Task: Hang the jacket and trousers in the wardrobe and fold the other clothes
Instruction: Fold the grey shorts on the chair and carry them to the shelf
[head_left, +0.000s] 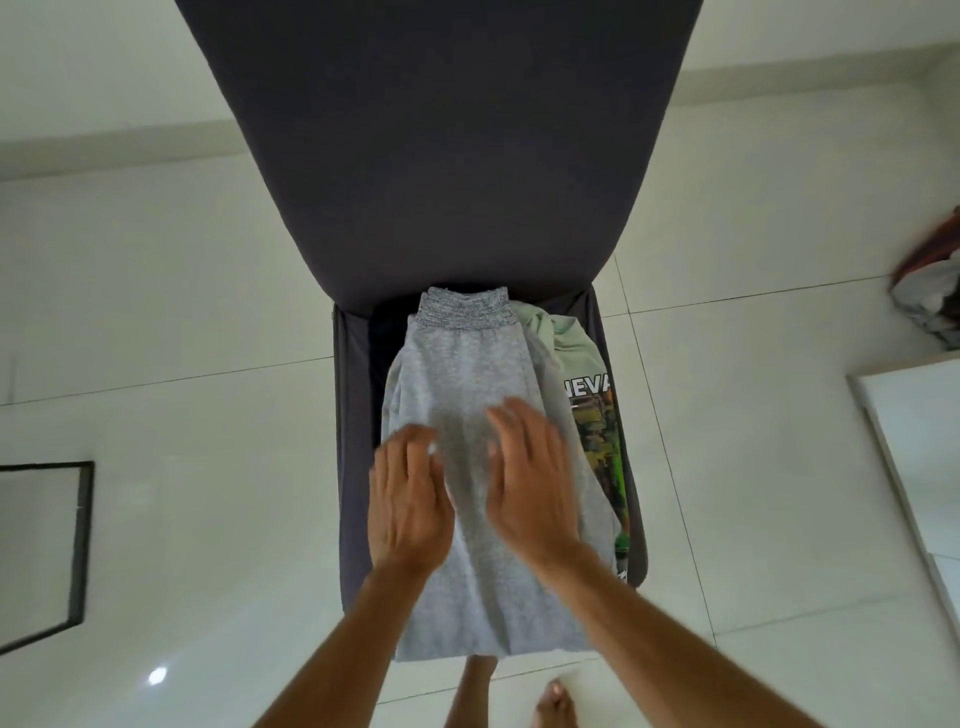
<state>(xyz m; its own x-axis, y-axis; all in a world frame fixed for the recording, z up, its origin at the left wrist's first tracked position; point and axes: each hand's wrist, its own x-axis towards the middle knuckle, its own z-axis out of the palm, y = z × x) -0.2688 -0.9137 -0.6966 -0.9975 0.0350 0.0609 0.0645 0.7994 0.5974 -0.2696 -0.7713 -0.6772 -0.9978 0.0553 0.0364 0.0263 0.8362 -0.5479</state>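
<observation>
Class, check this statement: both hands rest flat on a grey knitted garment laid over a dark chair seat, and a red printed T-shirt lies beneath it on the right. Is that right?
Not quite. The T-shirt is pale green, not red. The rest stands: in the head view the left hand and right hand lie open on the grey knitted garment over the dark chair seat.

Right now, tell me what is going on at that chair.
A person stands over a dark chair with both hands on a grey knitted garment laid along the seat, its ribbed band toward the backrest. The left hand and the right hand lie flat on the fabric with fingers fairly straight, as if smoothing it for folding. A pale green printed T-shirt lies under it, showing at the right edge. More clothes sit in a heap on the floor at far right.
</observation>
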